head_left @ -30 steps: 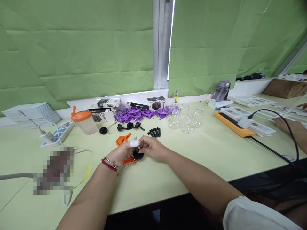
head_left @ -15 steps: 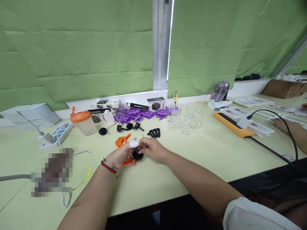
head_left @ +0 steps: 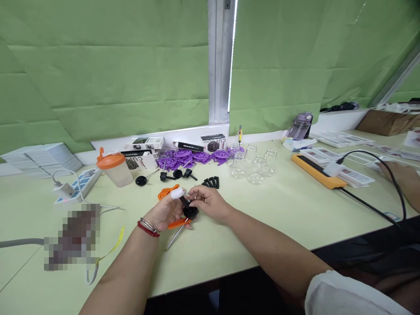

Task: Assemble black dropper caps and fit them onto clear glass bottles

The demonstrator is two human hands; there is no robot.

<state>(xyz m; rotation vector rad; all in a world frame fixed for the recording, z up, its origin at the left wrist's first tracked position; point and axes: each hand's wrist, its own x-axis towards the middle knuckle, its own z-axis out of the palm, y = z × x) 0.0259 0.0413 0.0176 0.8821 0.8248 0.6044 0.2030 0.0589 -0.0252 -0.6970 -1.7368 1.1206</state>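
Note:
My left hand [head_left: 166, 211], with a white cot on one fingertip and a red and silver bracelet at the wrist, grips a small black round part [head_left: 190, 212] just above the table. My right hand [head_left: 210, 202] pinches the same part from the right, fingers closed on its top. An orange plastic piece [head_left: 177, 223] and a thin metal rod [head_left: 175, 236] lie on the table right under my hands. More orange pieces [head_left: 164, 191] lie just behind my left hand.
Behind are black pegs [head_left: 211, 181], black knobs [head_left: 175, 173], purple wheels [head_left: 192, 156], clear glass jars [head_left: 252, 164], small boxes [head_left: 146, 142] and an orange-lidded cup [head_left: 114, 167]. A power strip [head_left: 78, 183] lies left. Right: an orange device [head_left: 316, 170], black cable [head_left: 370, 205], another person's hand [head_left: 402, 177].
My left hand has turned so its capped finger points up-left, and the black part has tilted. The metal rod now lies in plain sight below my hands.

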